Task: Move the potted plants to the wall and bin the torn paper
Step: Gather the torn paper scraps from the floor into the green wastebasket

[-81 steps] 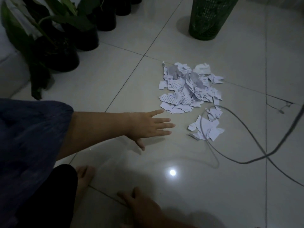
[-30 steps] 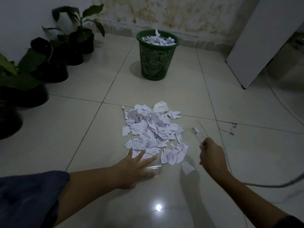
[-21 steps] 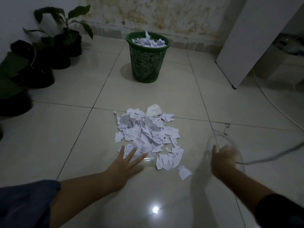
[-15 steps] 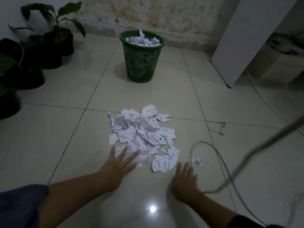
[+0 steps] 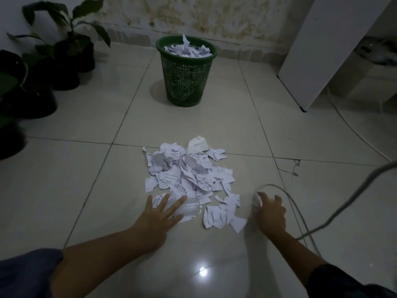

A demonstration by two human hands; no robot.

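Note:
A pile of torn white paper (image 5: pixel 189 175) lies on the tiled floor in front of me. My left hand (image 5: pixel 159 216) lies flat with spread fingers on the pile's near left edge, touching the scraps. Right of the pile, my right hand (image 5: pixel 270 214) curls its fingers over a small loose paper scrap (image 5: pixel 256 200). A green mesh bin (image 5: pixel 186 72) stands beyond the pile near the far wall, filled to the rim with torn paper. Several potted plants (image 5: pixel 71 52) in dark pots line the left wall.
A grey cable (image 5: pixel 335 211) loops on the floor just right of my right hand and rises to the right edge. A white panel (image 5: pixel 322 50) leans at the back right. A stained wall (image 5: pixel 214 16) runs behind the bin.
My right hand slid forward and to the right along the floor onto the stray scrap. The left hand stayed at the pile's edge. The view came a little closer to the pile.

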